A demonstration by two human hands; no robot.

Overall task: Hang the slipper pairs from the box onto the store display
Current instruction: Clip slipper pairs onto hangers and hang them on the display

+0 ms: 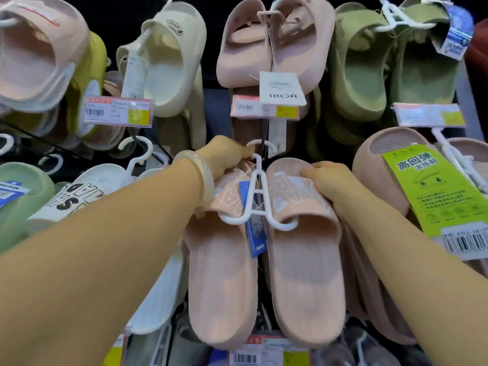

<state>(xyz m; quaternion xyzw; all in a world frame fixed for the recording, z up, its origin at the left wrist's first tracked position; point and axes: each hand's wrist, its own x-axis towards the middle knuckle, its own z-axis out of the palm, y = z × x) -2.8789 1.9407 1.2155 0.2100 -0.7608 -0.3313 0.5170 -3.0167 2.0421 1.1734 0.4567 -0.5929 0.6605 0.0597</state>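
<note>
Head view: two bare forearms are reaching in from the lower corners, nearest the lens. Left hand (224,159), a pale bangle (196,175) on its wrist, is closing its grip round the strap top of the left slipper of a pink slipper pair (264,273), centre frame. Right hand (332,186) is wrapping over the right slipper's strap, fingers curled shut on it. Pair is hanging on a white hanger (257,191) whose hook is sitting at a black display peg (264,143); cannot tell if it is fully seated. Blue tag (253,233) is dangling between the slippers. Green slippers (390,62) are hanging upper right, cream slippers (169,56) upper left, another pink pair (274,40) top centre.
</note>
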